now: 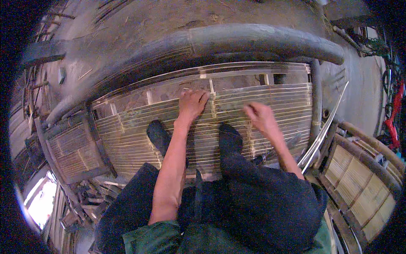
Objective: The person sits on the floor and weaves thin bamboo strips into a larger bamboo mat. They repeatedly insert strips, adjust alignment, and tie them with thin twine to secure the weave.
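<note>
The slatted panel (279,111), made of narrow, pale-edged strips, lies in the middle of the view, beneath the person's 2 dark-covered feet (231,139). Along its far side runs a gap bridged by short pale crosspieces (212,86). The left hand (193,103) rests at the gap's near edge, just left of a crosspiece, its fingers bent downward. The right hand (259,115) is over the panel's right half, fingers curled in and blurred; I cannot tell whether either hand pinches a strip. Beyond the gap, a thick rounded pole (262,39) spans the far side, and an upright post (316,101) borders the right end. Outward on the left is a smaller slatted panel (74,146); on the right, a bundle of long pale strips (325,132) leans near a framed panel (359,182). A red object (395,114) shows at the right rim.
</note>
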Motion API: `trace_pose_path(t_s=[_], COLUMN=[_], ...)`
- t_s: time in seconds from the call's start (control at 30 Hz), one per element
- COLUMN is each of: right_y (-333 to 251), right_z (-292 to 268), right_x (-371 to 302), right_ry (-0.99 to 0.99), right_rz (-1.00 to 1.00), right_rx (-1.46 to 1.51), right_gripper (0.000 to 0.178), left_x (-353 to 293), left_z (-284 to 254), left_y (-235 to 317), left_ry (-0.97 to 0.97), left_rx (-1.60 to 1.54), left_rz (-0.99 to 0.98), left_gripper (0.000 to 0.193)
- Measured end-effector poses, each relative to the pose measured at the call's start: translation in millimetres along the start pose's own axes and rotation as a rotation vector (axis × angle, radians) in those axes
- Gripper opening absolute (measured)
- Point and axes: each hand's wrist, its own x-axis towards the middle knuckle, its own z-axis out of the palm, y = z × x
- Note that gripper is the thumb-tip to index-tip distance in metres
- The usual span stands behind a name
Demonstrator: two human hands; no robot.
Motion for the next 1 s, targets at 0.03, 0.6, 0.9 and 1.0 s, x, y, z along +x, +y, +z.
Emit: trace_pose_path(t_s=[0.03, 0.6, 0.9, 1.0], right_y=[-10, -37, -19, -15], right_z=[19, 52, 45, 50], right_x=[10, 39, 96, 99], right_ry=[0.075, 0.232, -0.191, -0.159], right_rz=[-0.062, -0.157, -0.062, 0.060], right_rx=[-0.032, -0.172, 0.000, -0.052], right_gripper=[0.031, 0.023, 0.037, 0.037], left_x=[1, 0, -2, 0], left_z=[6, 30, 48, 44], left_y=[-3, -16, -31, -22], left_ry=[0.103, 0.072, 0.269, 0.244], left_rx=[0.027, -0.033, 0.148, 0.044], left_rz=[0.047, 0.025, 0.216, 0.124], left_gripper=[0.031, 0.026, 0.025, 0.025])
